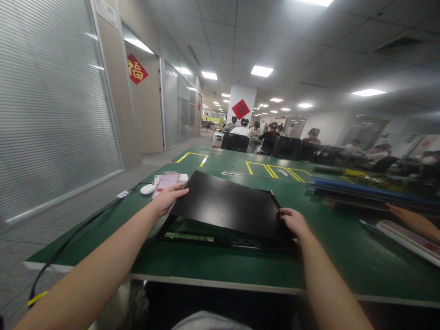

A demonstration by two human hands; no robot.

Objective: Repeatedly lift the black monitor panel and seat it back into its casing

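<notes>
A flat black screen panel [230, 201] is held tilted above the green table. Its left edge is pinched by my left hand [168, 198], thumb on top. At the panel's right edge my right hand [294, 221] grips with thumb and fingers. Beneath the panel lies a thin black frame [254, 243], partly covered. A green circuit strip [189, 237] shows along the frame's near side, left of the middle.
A phone [165, 184] and a white mouse [147, 189] lie left of the panel. A black cable [82, 225] runs over the table's left edge. On the right are blurred stacked blue pieces [357, 188] and another person's hand [412, 220] by a pale long object [405, 236].
</notes>
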